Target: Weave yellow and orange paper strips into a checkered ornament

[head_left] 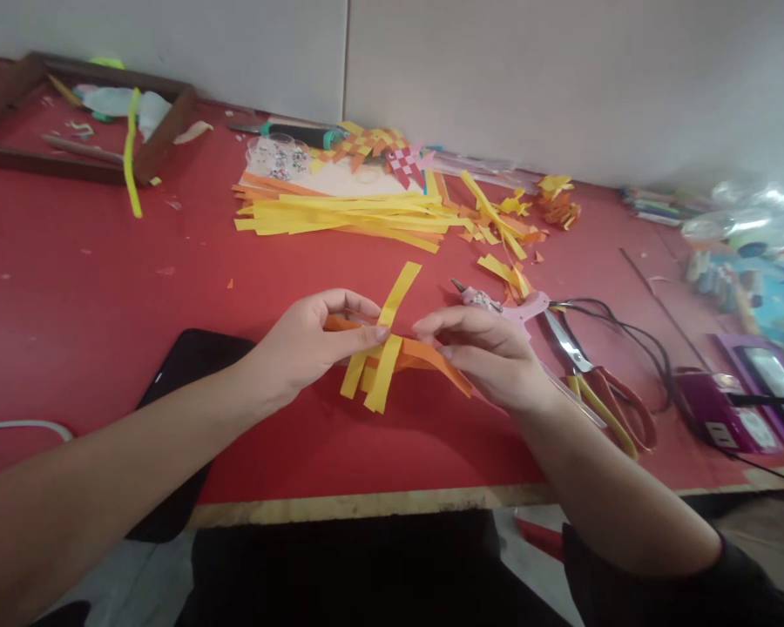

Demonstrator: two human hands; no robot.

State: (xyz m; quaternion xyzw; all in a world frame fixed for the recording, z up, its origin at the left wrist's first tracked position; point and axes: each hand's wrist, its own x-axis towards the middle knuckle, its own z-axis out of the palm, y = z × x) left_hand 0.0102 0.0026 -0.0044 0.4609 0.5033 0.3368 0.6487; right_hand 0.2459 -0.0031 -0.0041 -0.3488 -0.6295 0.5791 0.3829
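Observation:
My left hand (314, 340) pinches a small weave of yellow and orange paper strips between thumb and fingers, just above the table's front part. One yellow paper strip (402, 292) sticks up past the thumb tip, and other yellow ends (382, 383) hang below it. To the right, an orange paper strip (435, 355) reaches out under the fingers of my right hand (487, 348). Those fingers are bent, thumb and index close around the orange strip's upper edge. The hands partly hide the weave.
Yellow strips (346, 213) lie piled behind my hands, near woven paper fish (405, 165). At right are a pink glue gun (526, 309), red-and-yellow-handled scissors (611, 405) and dark cables. A black phone-like slab (192, 374) lies under my left forearm; a wooden frame (163, 144) stands back left.

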